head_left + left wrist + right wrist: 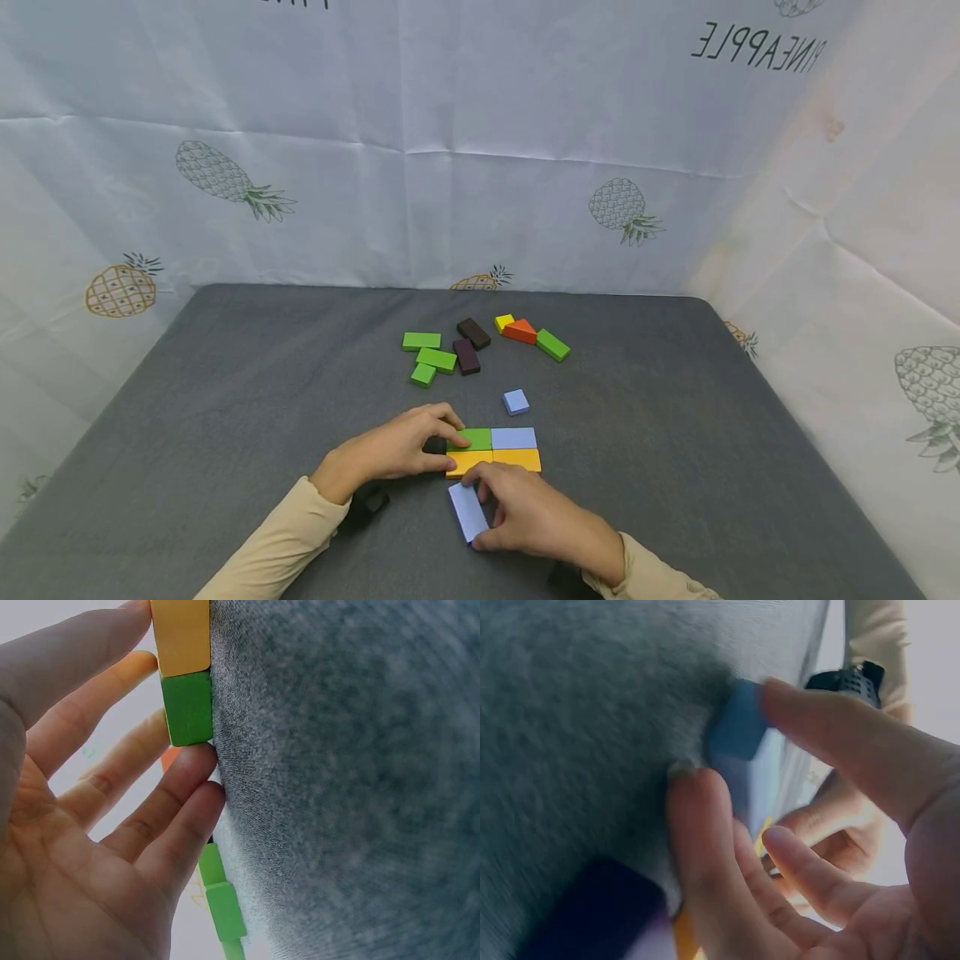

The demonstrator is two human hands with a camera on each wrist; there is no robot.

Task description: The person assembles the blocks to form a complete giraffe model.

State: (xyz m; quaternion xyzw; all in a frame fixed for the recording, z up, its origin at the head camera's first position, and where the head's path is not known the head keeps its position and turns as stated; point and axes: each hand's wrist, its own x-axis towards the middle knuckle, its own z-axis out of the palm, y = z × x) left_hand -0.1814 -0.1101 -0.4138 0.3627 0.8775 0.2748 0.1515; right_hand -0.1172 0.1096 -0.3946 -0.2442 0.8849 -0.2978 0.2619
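Note:
My right hand (525,510) holds a light blue rectangular block (468,512) by its ends, thumb at the near end and a finger at the far end. The same block (739,727) is blurred in the right wrist view. Just beyond it, two yellow blocks (517,459) lie end to end, with a green block (476,438) and another light blue block (513,438) flush behind them. My left hand (401,442) rests at the left end of this group. In the left wrist view its fairly straight fingers (191,769) touch the green and yellow blocks.
A small light blue block (516,402) lies behind the group. Further back are several green blocks (437,360), two dark blocks (467,356), a yellow piece (504,322), an orange triangle (521,331) and a green block (552,344). Pineapple-printed cloth (450,200) hangs beyond the grey table (675,458).

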